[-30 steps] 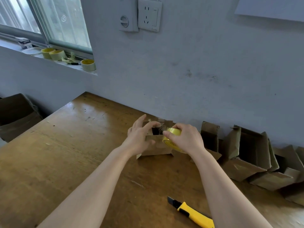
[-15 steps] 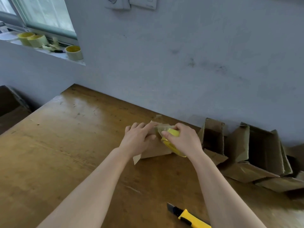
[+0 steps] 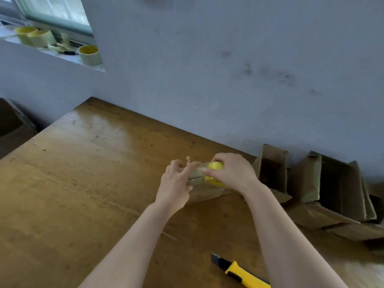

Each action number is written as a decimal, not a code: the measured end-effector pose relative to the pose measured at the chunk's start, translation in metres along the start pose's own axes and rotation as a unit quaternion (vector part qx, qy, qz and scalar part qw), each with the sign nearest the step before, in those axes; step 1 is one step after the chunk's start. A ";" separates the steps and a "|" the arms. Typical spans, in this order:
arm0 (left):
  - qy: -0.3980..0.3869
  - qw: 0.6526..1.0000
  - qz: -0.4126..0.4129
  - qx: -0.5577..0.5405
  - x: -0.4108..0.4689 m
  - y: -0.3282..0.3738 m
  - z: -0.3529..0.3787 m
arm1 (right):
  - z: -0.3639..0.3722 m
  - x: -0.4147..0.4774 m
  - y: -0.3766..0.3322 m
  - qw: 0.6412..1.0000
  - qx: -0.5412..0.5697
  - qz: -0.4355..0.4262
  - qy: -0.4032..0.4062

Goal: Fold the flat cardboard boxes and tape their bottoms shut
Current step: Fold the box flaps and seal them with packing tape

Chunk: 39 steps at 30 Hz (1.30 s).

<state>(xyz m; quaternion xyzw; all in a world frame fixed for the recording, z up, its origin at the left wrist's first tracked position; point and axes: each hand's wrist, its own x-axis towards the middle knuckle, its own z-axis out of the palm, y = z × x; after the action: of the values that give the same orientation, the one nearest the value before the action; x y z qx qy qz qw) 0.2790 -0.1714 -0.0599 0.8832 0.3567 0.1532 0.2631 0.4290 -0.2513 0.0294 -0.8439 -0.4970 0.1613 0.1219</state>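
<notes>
Box (image 3: 205,193) stands on the tabletop (image 3: 83,183) near the wall. It is mostly hidden behind both grips, so only its near face and lower right corner show.

Head view, the sole view:
- Left grip (image 3: 176,183) sits on the box top with fingers bent. It appears to pinch the free end of the tape (image 3: 196,172) against the cardboard. A small tab of that end sticks up just above the fingers.
- Right grip (image 3: 232,173) is curled round the roll (image 3: 216,166), thumb on its near edge. The roll touches the box top just right of the left grip.
- A short clear strip runs between the two grips.
- Knife (image 3: 239,271) lies on the tabletop beside the right forearm, well apart from the work.
- Other boxes (image 3: 336,183) stand open along the wall to the right.

Judgement: the step in hand is laying tape across the bottom seam. The seam is hidden, so alignment cannot be confirmed.

Recommended:
- Left grip presses the tape end flat and holds the flaps closed.
- Right grip draws the roll low and taut along the seam, so the strip lands without wrinkles.
- The strip is carried over the edge onto the side wall.
- The standing tab is smoothed down.
- The knife is within reach for the cut.
</notes>
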 end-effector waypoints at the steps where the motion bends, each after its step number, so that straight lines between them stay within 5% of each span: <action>1: 0.001 1.000 -0.001 0.029 0.003 -0.001 0.000 | 0.001 0.003 0.001 1.000 -0.005 -0.001 0.004; 3: -0.036 0.999 -0.022 -0.005 0.005 -0.005 0.001 | 0.002 0.006 0.006 1.000 0.010 0.010 -0.009; 8: -0.102 0.988 -0.026 -0.109 0.009 -0.012 -0.002 | -0.001 0.010 0.029 0.947 0.300 0.111 -0.028; 12: -0.134 0.983 -0.013 -0.126 0.012 -0.012 -0.010 | 0.007 0.006 0.037 0.877 0.398 0.201 -0.180; 23: -0.228 0.966 -0.019 -0.119 -0.044 -0.017 -0.049 | 0.017 -0.031 0.006 0.892 0.245 0.192 -0.327; 29: -0.125 0.954 -0.101 -0.253 -0.082 -0.014 -0.047 | 0.022 -0.050 -0.020 0.925 0.141 0.175 -0.307; 36: 0.104 0.986 -0.124 -0.045 -0.098 0.004 -0.032 | 0.024 -0.057 -0.035 0.946 0.089 0.141 -0.278; 39: 0.114 0.981 -0.151 -0.032 -0.102 0.007 -0.027 | 0.027 -0.057 -0.037 0.944 0.105 0.152 -0.275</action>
<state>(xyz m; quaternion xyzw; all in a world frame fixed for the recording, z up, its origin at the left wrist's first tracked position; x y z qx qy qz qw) 0.1988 -0.2387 -0.0423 0.7871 0.5081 0.2232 0.2692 0.3630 -0.2828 0.0271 -0.8149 -0.3567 0.4549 0.0429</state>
